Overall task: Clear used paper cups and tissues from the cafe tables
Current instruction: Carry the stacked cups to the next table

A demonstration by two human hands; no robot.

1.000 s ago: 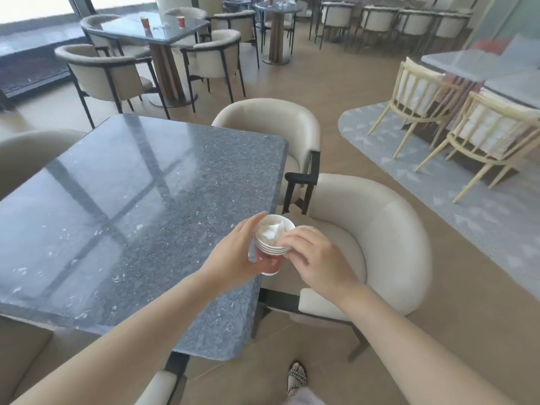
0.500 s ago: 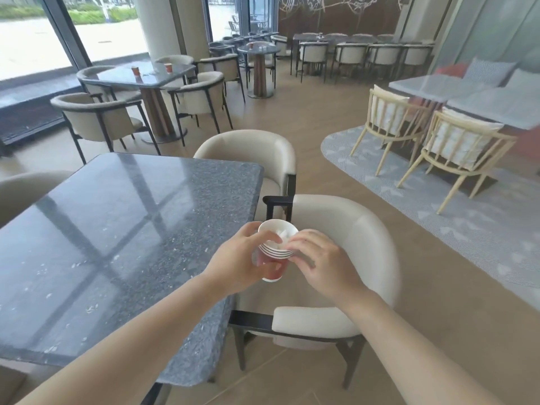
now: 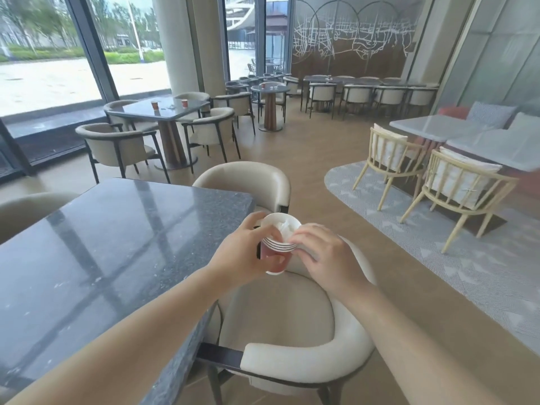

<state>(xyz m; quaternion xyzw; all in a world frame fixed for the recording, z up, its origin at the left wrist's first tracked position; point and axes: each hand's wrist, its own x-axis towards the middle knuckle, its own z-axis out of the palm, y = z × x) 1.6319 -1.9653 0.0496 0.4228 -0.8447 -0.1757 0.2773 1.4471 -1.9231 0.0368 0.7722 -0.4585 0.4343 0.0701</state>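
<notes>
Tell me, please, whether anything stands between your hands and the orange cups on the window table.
The cream chair at the dark table's far corner and an armchair beside the window table lie before the orange cups; the left hand holds a cup stack.

A cream armchair (image 3: 277, 314) faces wooden chairs (image 3: 455, 182) on a grey rug (image 3: 438, 258).

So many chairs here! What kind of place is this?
Likely a cafe: many tables ringed by matching armchairs, red paper cups left on the window table, and the left hand holding a stack of used cups.
</notes>
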